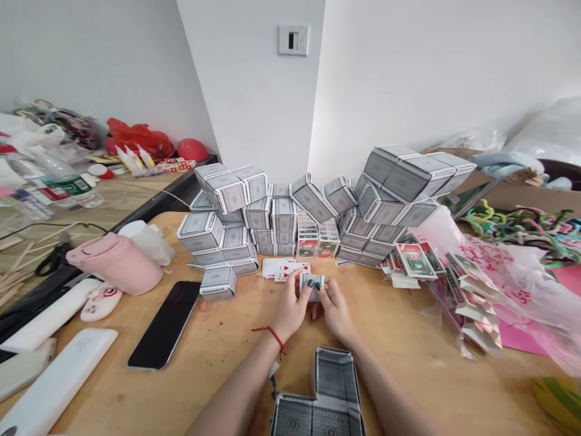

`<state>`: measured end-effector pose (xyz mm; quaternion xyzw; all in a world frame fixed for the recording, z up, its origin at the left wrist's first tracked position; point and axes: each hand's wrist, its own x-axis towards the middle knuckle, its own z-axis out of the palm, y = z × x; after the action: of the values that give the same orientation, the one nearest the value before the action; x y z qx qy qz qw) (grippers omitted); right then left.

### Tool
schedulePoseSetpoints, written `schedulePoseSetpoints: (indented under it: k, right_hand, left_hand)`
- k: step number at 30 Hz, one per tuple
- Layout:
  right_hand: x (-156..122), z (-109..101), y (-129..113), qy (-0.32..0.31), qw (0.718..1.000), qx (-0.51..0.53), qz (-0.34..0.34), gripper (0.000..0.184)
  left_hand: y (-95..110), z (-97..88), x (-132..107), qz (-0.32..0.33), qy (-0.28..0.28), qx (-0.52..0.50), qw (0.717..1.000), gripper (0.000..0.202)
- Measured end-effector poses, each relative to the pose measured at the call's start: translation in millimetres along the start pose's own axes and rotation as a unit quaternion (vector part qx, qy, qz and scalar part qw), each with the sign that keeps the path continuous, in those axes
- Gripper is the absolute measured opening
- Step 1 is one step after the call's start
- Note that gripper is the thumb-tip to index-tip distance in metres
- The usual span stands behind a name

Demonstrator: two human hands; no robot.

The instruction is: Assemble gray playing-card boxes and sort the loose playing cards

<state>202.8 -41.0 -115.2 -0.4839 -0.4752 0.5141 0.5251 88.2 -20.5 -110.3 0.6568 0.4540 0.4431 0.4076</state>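
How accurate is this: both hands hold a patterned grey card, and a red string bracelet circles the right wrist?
Wrong wrist: the head view shows the bracelet on the left. The left hand and right hand do hold the card.

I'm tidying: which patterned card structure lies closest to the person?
The stepped one between the forearms, cut off at the bottom edge; the others stand farther back.

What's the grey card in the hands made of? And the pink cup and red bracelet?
Grey card: probably smooth paper, maybe coated; it shows a printed pattern. Pink cup: perhaps matte plastic or painted metal; no sharp glare. Red bracelet: likely dull string; thin, with a loose end.
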Motion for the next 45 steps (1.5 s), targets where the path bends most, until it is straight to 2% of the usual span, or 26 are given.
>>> schedulePoseSetpoints:
  k: [2, 4, 9, 13, 17, 20, 24, 31, 40, 45]
  right_hand:
    - [-4, 5, 0, 0.004, 1.000, -0.012, 0.009, 0.028]
    - [-6, 8, 0, 0.030, 0.999, -0.043, 0.014, 0.032]
    - [-6, 8, -1, 0.077, 0.990, -0.116, 0.022, 0.043]
    - [-7, 7, 1, 0.119, 0.978, -0.173, 0.001, 0.047]
    - [-7, 5, 0, 0.143, 0.951, -0.272, -0.022, 0.052]
    - [-7, 6, -2, 0.146, 0.936, -0.319, -0.039, 0.054]
    - [-7, 9, -2, 0.148, 0.944, -0.292, -0.039, 0.054]
    - [-7, 10, -4, 0.164, 0.962, -0.219, -0.011, 0.054]
    - [-11, 13, -4, 0.161, 0.954, -0.253, 0.017, 0.057]
    - [-9, 10, -3, 0.204, 0.937, -0.283, -0.029, 0.051]
  left_hand:
    - [0, 3.8, -1, -0.036, 0.003, 0.036, 0.999, 0.023]
    - [1, 6.3, -3, -0.044, -0.012, 0.072, 0.996, 0.022]
    - [7, 7.1, -9, -0.013, -0.029, 0.122, 0.992, 0.020]
    - [10, 7.0, -11, 0.005, -0.035, 0.153, 0.988, 0.018]
    - [9, 8.3, -12, 0.016, -0.012, 0.190, 0.982, 0.018]
    - [6, 10.1, -12, -0.003, 0.017, 0.186, 0.982, 0.021]
    - [3, 12.9, -9, -0.028, 0.060, 0.156, 0.985, 0.025]
    - [7, 14.9, -5, -0.018, 0.053, 0.101, 0.993, 0.027]
    - [7, 10.0, -5, -0.013, 0.047, 0.096, 0.994, 0.030]
    - [4, 10.1, -4, -0.006, 0.039, 0.097, 0.995, 0.030]
